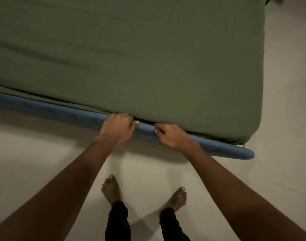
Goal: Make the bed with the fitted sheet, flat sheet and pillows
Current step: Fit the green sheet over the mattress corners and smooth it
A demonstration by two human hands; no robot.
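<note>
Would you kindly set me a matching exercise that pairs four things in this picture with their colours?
Things:
1. sheet
2. bed base
3. floor
4. trousers

Colours:
A. black
B. green
C. pale, off-white
D. blue

Pairs: 1-B; 2-D; 3-C; 4-A.

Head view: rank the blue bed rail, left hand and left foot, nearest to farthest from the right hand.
1. blue bed rail, under the right hand.
2. left hand, beside it, leftward.
3. left foot, down on the floor.
</note>
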